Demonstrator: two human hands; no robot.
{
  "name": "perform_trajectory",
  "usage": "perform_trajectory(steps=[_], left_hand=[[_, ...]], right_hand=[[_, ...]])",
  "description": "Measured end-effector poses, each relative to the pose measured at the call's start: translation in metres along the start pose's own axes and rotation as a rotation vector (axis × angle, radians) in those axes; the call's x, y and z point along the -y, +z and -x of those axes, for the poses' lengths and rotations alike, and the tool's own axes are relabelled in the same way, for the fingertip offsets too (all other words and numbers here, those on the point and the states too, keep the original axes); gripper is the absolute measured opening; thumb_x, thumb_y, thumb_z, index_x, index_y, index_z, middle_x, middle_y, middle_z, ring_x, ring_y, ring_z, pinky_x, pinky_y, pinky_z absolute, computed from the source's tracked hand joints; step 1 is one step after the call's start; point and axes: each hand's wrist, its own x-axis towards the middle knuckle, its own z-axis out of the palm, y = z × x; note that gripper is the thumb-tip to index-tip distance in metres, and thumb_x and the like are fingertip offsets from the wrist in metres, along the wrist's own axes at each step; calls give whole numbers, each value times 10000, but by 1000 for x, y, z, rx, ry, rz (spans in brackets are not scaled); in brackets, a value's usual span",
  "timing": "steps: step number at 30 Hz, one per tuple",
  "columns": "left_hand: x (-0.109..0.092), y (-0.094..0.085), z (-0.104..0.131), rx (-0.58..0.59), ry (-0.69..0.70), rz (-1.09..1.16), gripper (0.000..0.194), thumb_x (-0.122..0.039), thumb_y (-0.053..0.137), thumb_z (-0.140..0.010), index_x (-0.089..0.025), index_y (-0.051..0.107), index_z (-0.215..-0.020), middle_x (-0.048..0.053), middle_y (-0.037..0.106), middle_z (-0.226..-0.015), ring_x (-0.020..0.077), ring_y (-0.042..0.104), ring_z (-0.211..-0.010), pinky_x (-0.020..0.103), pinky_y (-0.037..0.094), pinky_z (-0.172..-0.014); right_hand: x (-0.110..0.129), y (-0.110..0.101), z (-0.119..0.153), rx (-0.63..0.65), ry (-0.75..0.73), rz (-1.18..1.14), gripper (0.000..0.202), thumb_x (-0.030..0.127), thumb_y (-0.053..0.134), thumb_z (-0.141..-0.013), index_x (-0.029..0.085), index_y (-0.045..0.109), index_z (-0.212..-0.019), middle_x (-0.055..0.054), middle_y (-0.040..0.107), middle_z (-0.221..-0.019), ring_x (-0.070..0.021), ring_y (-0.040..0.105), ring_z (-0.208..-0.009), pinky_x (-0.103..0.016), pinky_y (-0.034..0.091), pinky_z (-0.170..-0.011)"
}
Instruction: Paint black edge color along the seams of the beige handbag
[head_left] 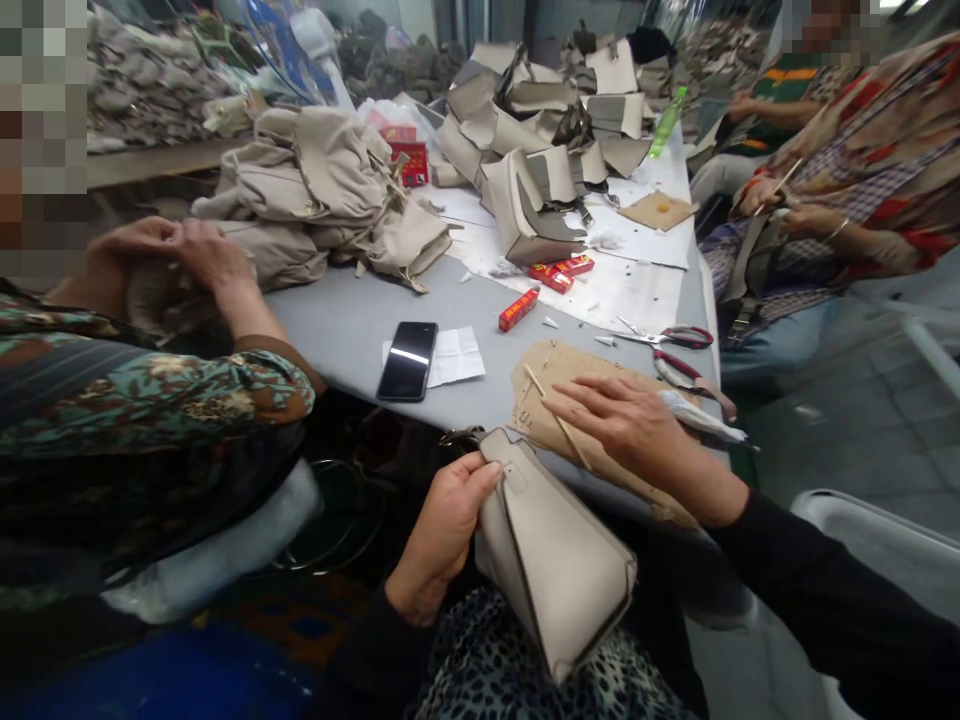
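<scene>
My left hand [448, 522] grips a beige handbag [566, 545] by its upper corner, thumb on the near face. The bag hangs tilted over my lap, below the table's front edge. My right hand [619, 425] is spread with fingers stretched out over a piece of brown cardboard [544, 375] at the table edge. A thin wooden stick [559, 415] lies on the cardboard just beside my right fingertips. Whether those fingers touch the cardboard, I cannot tell.
A black phone [407, 361] lies on white paper [459, 356]. Scissors [679, 338], pliers [679, 372] and a small red box [518, 309] lie farther back. Bag pieces [532, 195] and soft beige bags [315, 180] are heaped behind. Co-workers' hands [214, 258] work at left and right.
</scene>
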Motion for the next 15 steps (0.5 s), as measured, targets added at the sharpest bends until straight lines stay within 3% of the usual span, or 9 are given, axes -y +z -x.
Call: perform_trajectory(steps=[3, 7, 10, 15], left_hand=[[-15, -15, 5, 68, -56, -25, 344, -369, 845, -739, -114, 781, -962, 105, 756, -820, 169, 637, -624, 267, 528, -633], [-28, -26, 15, 179, -139, -65, 338, -358, 827, -767, -116, 785, -1000, 116, 758, -821, 181, 668, -649, 260, 538, -632], [-30, -25, 21, 247, -167, -108, 319, -343, 790, -815, -120, 781, -1042, 121, 761, -853, 180, 678, -672, 257, 542, -653], [-33, -21, 29, 269, -175, -203, 333, -343, 751, -861, -122, 768, -1109, 118, 761, -875, 165, 668, -675, 238, 531, -652]], right_hand=[[35, 3, 8, -116, 126, -415, 437, 110, 431, -1017, 268, 652, -1360, -61, 685, -1341, -251, 625, -1200, -439, 513, -1031], [72, 23, 16, -57, 402, -1074, 318, 313, 480, -1047, 274, 672, -1297, -46, 711, -1227, -159, 680, -874, -292, 586, -774], [88, 41, 16, -7, 462, -1379, 314, 437, 553, -1014, 265, 684, -1241, -22, 700, -1065, -137, 626, -775, -259, 560, -727], [106, 61, 15, 19, 544, -1857, 317, 515, 678, -940, 234, 656, -1085, 22, 608, -855, -111, 552, -725, -200, 479, -679]])
